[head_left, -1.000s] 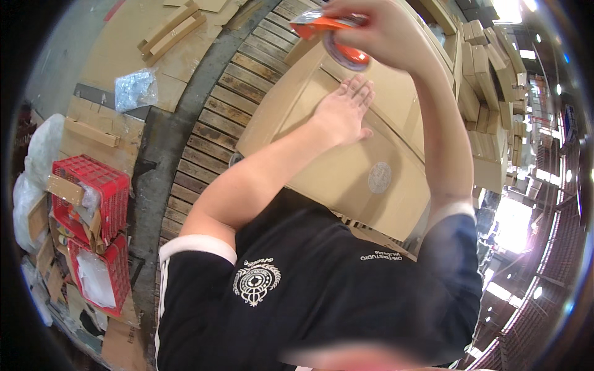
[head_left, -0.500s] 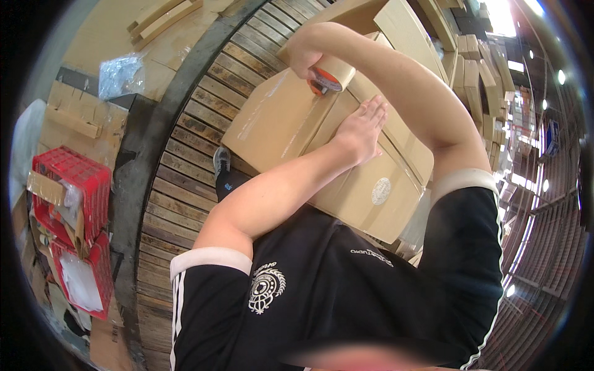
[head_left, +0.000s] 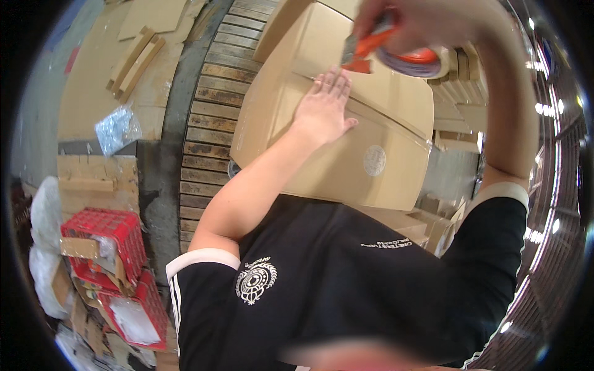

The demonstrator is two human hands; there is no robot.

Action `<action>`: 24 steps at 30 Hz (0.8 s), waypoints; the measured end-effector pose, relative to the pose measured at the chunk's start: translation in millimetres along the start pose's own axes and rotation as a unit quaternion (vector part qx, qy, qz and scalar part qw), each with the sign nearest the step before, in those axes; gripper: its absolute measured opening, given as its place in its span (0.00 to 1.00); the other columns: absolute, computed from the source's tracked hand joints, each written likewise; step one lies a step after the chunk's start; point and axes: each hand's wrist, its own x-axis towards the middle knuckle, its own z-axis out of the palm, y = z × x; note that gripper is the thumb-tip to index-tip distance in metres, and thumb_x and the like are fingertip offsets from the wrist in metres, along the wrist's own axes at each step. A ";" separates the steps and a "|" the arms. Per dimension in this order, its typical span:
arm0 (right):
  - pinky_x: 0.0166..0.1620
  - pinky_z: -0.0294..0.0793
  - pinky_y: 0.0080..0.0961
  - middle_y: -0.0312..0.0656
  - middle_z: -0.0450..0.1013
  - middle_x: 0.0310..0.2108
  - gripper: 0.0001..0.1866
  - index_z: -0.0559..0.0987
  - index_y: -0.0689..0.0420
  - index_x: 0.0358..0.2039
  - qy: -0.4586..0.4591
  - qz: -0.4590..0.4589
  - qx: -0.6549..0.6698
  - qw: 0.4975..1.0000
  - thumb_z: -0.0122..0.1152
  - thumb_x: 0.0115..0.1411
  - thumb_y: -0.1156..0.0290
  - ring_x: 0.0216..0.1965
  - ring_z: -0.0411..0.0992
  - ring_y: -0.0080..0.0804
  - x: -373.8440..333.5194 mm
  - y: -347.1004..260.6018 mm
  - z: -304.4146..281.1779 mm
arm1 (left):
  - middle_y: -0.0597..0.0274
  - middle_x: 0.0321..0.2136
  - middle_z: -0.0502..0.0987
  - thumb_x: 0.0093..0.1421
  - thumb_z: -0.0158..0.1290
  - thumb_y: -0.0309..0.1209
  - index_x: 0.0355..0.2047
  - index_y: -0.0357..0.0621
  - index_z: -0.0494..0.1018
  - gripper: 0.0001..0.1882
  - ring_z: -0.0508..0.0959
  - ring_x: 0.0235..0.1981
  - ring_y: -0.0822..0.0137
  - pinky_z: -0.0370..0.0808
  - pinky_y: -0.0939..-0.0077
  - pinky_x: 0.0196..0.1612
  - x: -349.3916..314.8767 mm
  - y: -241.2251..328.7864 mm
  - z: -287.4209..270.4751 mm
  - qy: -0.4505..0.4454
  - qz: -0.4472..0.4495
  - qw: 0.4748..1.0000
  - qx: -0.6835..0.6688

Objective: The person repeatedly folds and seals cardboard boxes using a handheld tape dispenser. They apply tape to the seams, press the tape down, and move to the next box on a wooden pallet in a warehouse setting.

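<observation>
A large brown carton [head_left: 346, 167] lies in front of me, with a seam running across its top and a pale round mark near its near side. My left hand [head_left: 325, 114] rests flat on the top beside the seam, its fingers spread and pointing away. Above the far part of the carton, my right hand [head_left: 421, 25] grips an orange tape dispenser [head_left: 366, 51] with a roll of tape on it. The dispenser's front end comes close to my left fingertips; whether it touches the carton I cannot tell. Motion blurs the right hand and the dispenser.
Wooden slats [head_left: 207, 127] run under and left of the carton. Further left are a red plastic crate [head_left: 133, 238] with scraps, a second red crate [head_left: 158, 309], a bluish plastic bag [head_left: 117, 128] and cardboard strips [head_left: 137, 65]. Stacked cardboard [head_left: 464, 93] stands at the right.
My right hand has swung from the carton's far left toward the right with the tape dispenser. My left hand has shifted left and away along the top, staying flat. The view has turned somewhat.
</observation>
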 end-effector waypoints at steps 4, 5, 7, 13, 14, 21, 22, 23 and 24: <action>0.38 0.79 0.34 0.48 0.85 0.37 0.17 0.91 0.57 0.44 0.131 0.152 0.114 0.973 0.75 0.53 0.69 0.33 0.81 0.40 -131.0 16.7 51.7 | 0.54 0.84 0.44 0.73 0.44 0.65 0.82 0.41 0.45 0.52 0.40 0.84 0.53 0.41 0.54 0.84 -1.0 2.9 0.7 0.010 -0.005 1.000 0.029; 0.47 0.82 0.35 0.50 0.84 0.45 0.18 0.90 0.60 0.45 0.205 0.089 0.147 0.964 0.77 0.51 0.75 0.43 0.82 0.43 -149.3 22.5 84.1 | 0.54 0.84 0.44 0.73 0.44 0.66 0.82 0.41 0.45 0.52 0.40 0.84 0.53 0.41 0.54 0.84 -0.6 3.7 1.2 0.015 -0.006 0.999 0.034; 0.60 0.83 0.33 0.52 0.83 0.57 0.23 0.86 0.64 0.49 0.263 0.008 0.143 0.954 0.78 0.50 0.87 0.58 0.83 0.47 -187.7 39.6 132.3 | 0.55 0.84 0.43 0.73 0.43 0.68 0.83 0.43 0.46 0.53 0.40 0.84 0.55 0.40 0.53 0.84 -0.1 5.5 2.2 0.014 -0.014 0.998 0.054; 0.58 0.84 0.37 0.54 0.83 0.57 0.24 0.86 0.64 0.49 0.332 -0.003 0.189 0.924 0.74 0.49 0.88 0.57 0.83 0.51 -255.2 80.8 267.0 | 0.55 0.83 0.47 0.75 0.42 0.66 0.82 0.44 0.50 0.49 0.44 0.84 0.54 0.46 0.52 0.83 2.1 16.9 10.4 0.036 -0.033 0.986 0.162; 0.58 0.85 0.37 0.54 0.83 0.57 0.24 0.86 0.64 0.49 0.350 -0.016 0.191 0.917 0.74 0.49 0.88 0.56 0.83 0.51 -256.3 86.9 290.5 | 0.55 0.83 0.48 0.75 0.42 0.65 0.82 0.44 0.50 0.48 0.45 0.84 0.53 0.47 0.52 0.82 0.6 23.6 14.6 0.048 -0.057 0.983 0.166; 0.39 0.81 0.41 0.50 0.85 0.48 0.16 0.88 0.58 0.43 0.365 -0.062 0.184 0.910 0.69 0.52 0.73 0.35 0.82 0.51 -198.0 135.3 419.4 | 0.39 0.80 0.53 0.76 0.45 0.56 0.78 0.30 0.53 0.45 0.52 0.81 0.47 0.53 0.50 0.81 -34.3 137.6 61.1 0.077 -0.299 0.931 0.192; 0.38 0.80 0.43 0.50 0.86 0.45 0.15 0.89 0.57 0.42 0.376 -0.084 0.193 0.903 0.68 0.53 0.72 0.34 0.81 0.51 -185.0 138.2 428.7 | 0.40 0.79 0.55 0.76 0.46 0.56 0.77 0.29 0.55 0.45 0.54 0.81 0.47 0.54 0.50 0.80 -40.9 157.8 65.4 0.100 -0.310 0.927 0.184; 0.38 0.80 0.43 0.50 0.86 0.42 0.13 0.89 0.57 0.41 0.361 -0.074 0.181 0.912 0.68 0.54 0.72 0.33 0.81 0.51 -174.1 141.5 435.6 | 0.40 0.79 0.57 0.76 0.47 0.56 0.76 0.29 0.57 0.44 0.55 0.80 0.47 0.56 0.51 0.80 -47.3 177.2 68.9 0.097 -0.342 0.918 0.174; 0.38 0.80 0.44 0.50 0.85 0.38 0.11 0.89 0.56 0.39 0.353 -0.070 0.171 0.917 0.67 0.55 0.72 0.33 0.81 0.51 -164.0 143.6 440.2 | 0.40 0.78 0.58 0.75 0.48 0.56 0.75 0.28 0.60 0.44 0.57 0.80 0.48 0.57 0.52 0.79 -52.3 192.9 69.9 0.083 -0.381 0.906 0.165</action>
